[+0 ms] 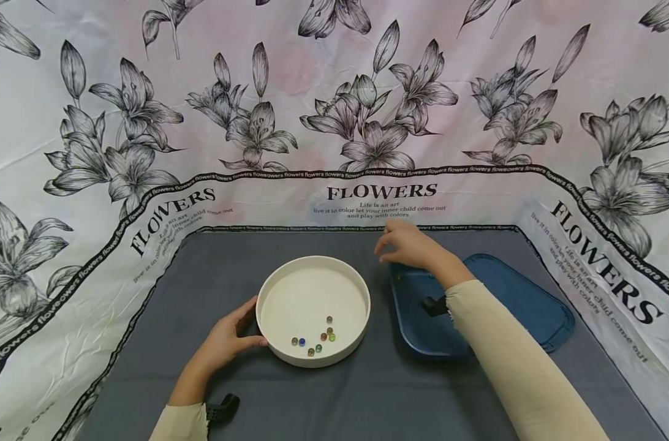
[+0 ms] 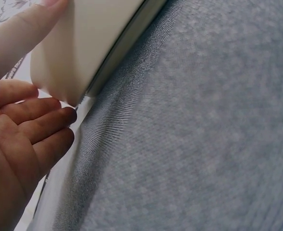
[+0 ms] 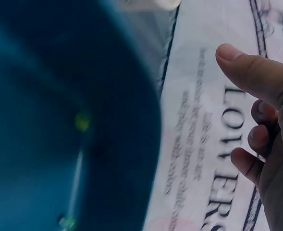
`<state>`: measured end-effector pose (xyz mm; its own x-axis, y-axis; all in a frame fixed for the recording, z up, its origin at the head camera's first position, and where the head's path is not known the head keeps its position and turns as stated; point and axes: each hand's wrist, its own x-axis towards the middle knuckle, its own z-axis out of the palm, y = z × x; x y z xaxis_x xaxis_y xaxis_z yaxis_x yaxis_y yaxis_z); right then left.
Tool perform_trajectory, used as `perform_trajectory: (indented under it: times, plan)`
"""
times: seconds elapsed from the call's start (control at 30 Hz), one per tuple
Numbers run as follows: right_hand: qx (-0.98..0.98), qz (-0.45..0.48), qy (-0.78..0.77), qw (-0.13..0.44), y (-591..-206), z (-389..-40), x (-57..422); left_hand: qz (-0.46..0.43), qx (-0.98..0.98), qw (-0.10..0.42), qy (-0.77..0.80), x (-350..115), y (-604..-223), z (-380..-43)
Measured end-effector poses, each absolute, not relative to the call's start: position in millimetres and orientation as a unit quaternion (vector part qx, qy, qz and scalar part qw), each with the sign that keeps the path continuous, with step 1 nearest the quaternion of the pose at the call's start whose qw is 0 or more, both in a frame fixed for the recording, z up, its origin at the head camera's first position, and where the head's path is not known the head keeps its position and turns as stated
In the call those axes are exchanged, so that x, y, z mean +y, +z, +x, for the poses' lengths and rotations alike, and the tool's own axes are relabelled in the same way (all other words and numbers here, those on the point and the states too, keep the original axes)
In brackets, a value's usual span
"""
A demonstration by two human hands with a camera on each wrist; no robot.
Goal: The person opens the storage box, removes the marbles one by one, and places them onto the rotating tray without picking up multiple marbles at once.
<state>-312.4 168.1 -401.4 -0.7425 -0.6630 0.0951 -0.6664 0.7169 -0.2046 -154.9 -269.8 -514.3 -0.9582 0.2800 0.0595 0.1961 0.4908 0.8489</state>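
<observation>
A round cream tray [image 1: 312, 275] with a raised rim lies on the grey cloth, several small glass marbles [image 1: 323, 337] near its front. Against its left side rests my left hand [image 1: 226, 340], thumb and fingers spread along the outer wall. In the left wrist view those fingers [image 2: 47, 122] look relaxed, their tips right at the wall. My right hand [image 1: 408, 245] hovers over the far left corner of a blue tray [image 1: 406, 324], fingers loosely bent, nothing visible between them. In the right wrist view a yellow-green marble [image 3: 82, 121] sits inside the blue tray, blurred.
A second flat blue piece [image 1: 538, 300] with rounded corners lies right of the blue tray, partly behind the right sleeve [image 1: 511, 349]. Grey cloth [image 1: 202, 275] covers the table, bordered by white flower-printed fabric [image 1: 378, 196] that rises at the back.
</observation>
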Motion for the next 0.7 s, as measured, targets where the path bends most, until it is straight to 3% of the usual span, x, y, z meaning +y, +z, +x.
perform_trajectory:
  times: [0.47,0.7]
  plan:
    - [-0.960,0.221,0.145,-0.097,-430,-302,208,0.128,0.863,0.043,0.487,-270,-516,-154]
    - [-0.959,0.212,0.137,-0.131,-450,-306,216,0.134,0.861,0.045,0.489,-269,-514,-155]
